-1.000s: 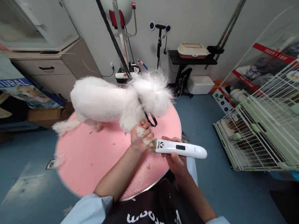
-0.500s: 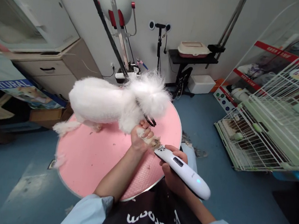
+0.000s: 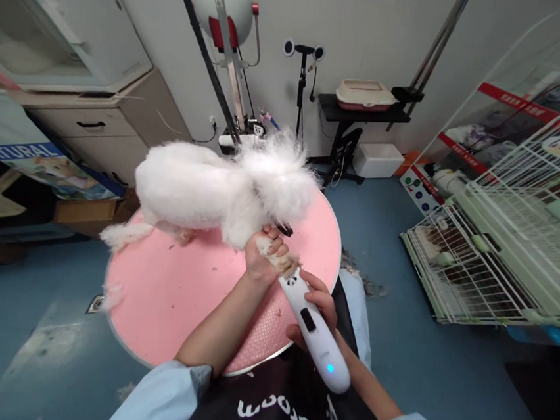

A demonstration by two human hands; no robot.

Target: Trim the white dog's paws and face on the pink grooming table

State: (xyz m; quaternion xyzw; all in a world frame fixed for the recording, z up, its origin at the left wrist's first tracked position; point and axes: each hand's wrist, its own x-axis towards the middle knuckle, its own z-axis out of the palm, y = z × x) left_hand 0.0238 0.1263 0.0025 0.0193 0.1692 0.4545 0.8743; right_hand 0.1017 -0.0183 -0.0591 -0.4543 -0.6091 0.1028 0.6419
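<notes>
A small white fluffy dog [image 3: 213, 187] stands on a round pink grooming table [image 3: 172, 299], held by a black leash from an overhead arm. My left hand [image 3: 263, 258] is closed around the dog's front paw, lifting it off the table. My right hand [image 3: 317, 309] grips a white electric clipper [image 3: 313, 325], its head touching the paw's tip and its body pointing back toward me. Bits of cut fur lie on the pink surface.
White wire cages [image 3: 509, 245] stand at the right. A cabinet with drawers [image 3: 99, 130] is at the left. A black side table [image 3: 358, 115] with a tray stands by the back wall. Blue floor surrounds the grooming table.
My right hand has swung the clipper from pointing sideways to the right round to pointing back toward me, with the head kept at the paw. My left hand stays on the paw.
</notes>
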